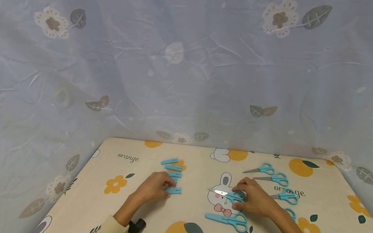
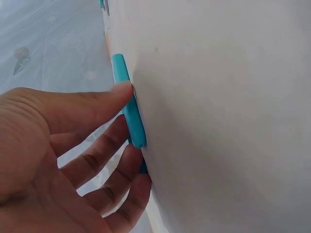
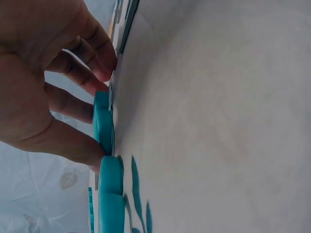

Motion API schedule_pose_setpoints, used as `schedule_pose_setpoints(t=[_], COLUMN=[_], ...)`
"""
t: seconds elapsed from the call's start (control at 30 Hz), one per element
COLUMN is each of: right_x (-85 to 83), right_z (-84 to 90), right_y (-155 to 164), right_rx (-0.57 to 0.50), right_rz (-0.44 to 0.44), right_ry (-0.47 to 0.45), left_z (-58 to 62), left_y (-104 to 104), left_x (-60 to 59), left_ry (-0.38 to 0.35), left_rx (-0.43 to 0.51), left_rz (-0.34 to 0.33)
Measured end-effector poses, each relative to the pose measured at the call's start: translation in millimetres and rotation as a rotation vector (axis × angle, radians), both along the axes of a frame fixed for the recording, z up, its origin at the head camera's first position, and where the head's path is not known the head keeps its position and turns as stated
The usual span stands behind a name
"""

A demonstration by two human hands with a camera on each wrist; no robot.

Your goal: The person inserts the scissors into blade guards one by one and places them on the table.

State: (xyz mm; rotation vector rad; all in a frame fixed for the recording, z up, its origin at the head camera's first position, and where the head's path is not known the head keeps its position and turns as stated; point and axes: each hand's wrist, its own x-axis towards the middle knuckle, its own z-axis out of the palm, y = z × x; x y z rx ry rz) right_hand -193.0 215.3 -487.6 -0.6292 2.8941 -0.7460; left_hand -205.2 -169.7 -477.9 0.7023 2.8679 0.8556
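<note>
The left grip (image 1: pixel 154 186), a bare hand, is almost closed and pinches a small blue cap (image 1: pixel 175 190) with its thumb and fingers. The right grip (image 1: pixel 254 197) is bent in too. Its thumb is on the near side and its fingers are on the far side of the blue handles of a pair of scissors (image 1: pixel 231 196), and it holds them there. The shiny blades are bare and point left, over a bunny picture (image 1: pixel 213 201). I cannot tell if the cap or the scissors are lifted at all.

Just to the far side of the pinched cap, more blue caps (image 1: pixel 173 167) lie in a row, and the left hand hides some of them. Just to the near side of the held scissors lie the covered scissors (image 1: pixel 240 224), with a blue cap over their blades. Farther right and far, the other scissors (image 1: pixel 286 196) lie with blades pointing left. The right arm hides part of one.

The surface (image 1: pixel 151 226) is cream with oranges and flowers. At the far side is a pale blue-grey cloth (image 1: pixel 190 82) with leaves on it.
</note>
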Motion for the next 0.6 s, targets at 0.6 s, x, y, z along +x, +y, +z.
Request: schedule_pose_setpoints(t=[0.6], right_x=[-2.4], right_z=[0.2], right_y=[-2.7], right_rx=[-0.107], right_rz=[0.044], right_ry=[0.024], left_z=[-4.4], left_y=[7.8], left_x=[0.2], left_ry=[0.011], left_rx=[-0.048], left_rz=[0.035])
